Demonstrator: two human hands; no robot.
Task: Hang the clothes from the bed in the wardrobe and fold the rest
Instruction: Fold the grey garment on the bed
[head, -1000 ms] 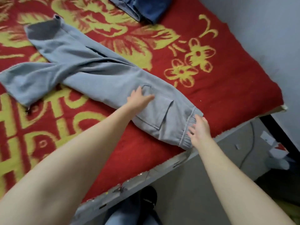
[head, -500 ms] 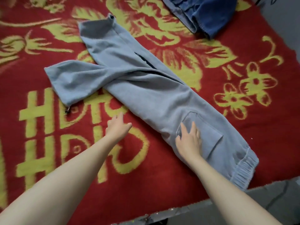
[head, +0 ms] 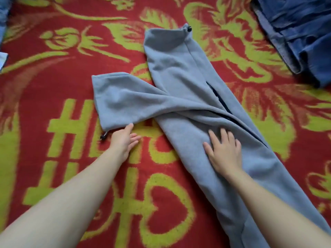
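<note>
Grey sweatpants (head: 180, 90) lie spread on the red and yellow bed cover (head: 75, 136), running from upper middle to lower right, with one section folded out to the left. My right hand (head: 223, 151) rests flat on the grey fabric, fingers straight. Beside the folded section's lower edge lies my left hand (head: 123, 140), fingers extended and a fingertip touching that edge, close to a black drawstring toggle (head: 103, 136).
Dark blue jeans (head: 295, 33) lie bunched at the upper right of the bed. A bit of pale blue cloth (head: 3, 18) shows at the left edge. A second toggle (head: 189, 29) sits at the sweatpants' far end.
Both hands have moved up along the sweatpants, away from the cuff and pocket. The left hand has reached the folded section's edge; the right now rests higher on the fabric.
</note>
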